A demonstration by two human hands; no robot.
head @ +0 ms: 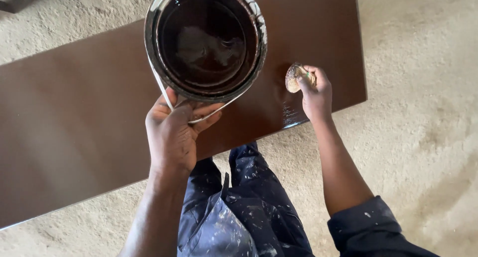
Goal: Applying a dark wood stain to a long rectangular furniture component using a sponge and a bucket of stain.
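pale sawdust-strewn floor (423,88) all around a long dark brown glossy board (74,117), soft even daylight

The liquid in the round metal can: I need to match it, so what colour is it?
The glossy liquid is very dark brown, like the board, best seen in the head view.

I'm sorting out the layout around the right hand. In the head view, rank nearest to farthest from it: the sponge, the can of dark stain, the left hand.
From the right hand:
1. Sponge, gripped in its fingers, over the brown board.
2. Can of dark stain, to its left, held above the board.
3. Left hand, farther left and lower, holding the can's wire handle.
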